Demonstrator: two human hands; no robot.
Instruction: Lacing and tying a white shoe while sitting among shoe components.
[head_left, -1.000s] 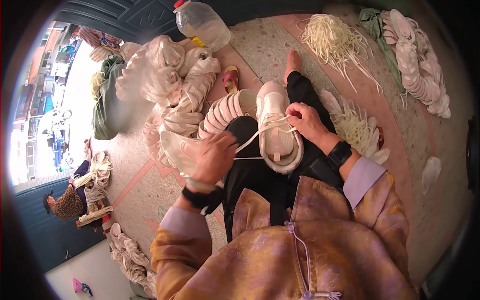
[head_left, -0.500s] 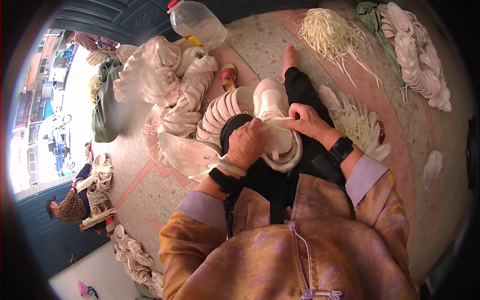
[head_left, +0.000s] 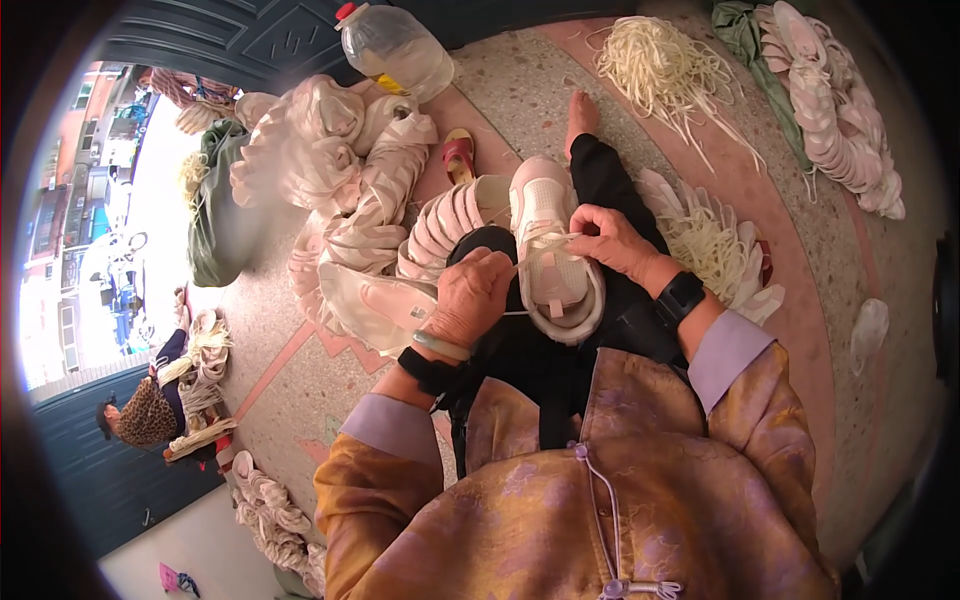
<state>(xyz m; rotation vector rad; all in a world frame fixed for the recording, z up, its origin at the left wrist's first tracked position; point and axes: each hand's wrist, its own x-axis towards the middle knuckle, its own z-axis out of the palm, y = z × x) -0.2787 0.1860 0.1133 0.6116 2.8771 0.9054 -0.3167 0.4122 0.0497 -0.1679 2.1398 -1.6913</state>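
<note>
A pale pink-and-white sneaker (head_left: 548, 210) lies between my legs, toe pointing away from me, its tongue and padded collar nearest my body. My left hand (head_left: 468, 298) is closed in a pinch just left of the shoe, over my dark knee, with a stretch of pale shoelace (head_left: 519, 266) running from it to the shoe. At the right side of the lacing, my right hand (head_left: 618, 245) pinches the lace between thumb and forefinger. The fingertips of the left hand partly hide what they grip.
Stacked pale shoe uppers (head_left: 445, 235) lie left of the shoe, beside larger bundles (head_left: 325, 140). A lace pile (head_left: 665, 75) sits far right; more laces (head_left: 705, 245) lie by my right leg. A big clear bottle (head_left: 397, 55) and red sandal (head_left: 458, 155) stand ahead. Another person (head_left: 148, 412) sits far left.
My left hand has drawn away from the lacing, leftward and slightly toward me, pulling the lace with it. The right hand stays at the shoe's right side, still pinching.
</note>
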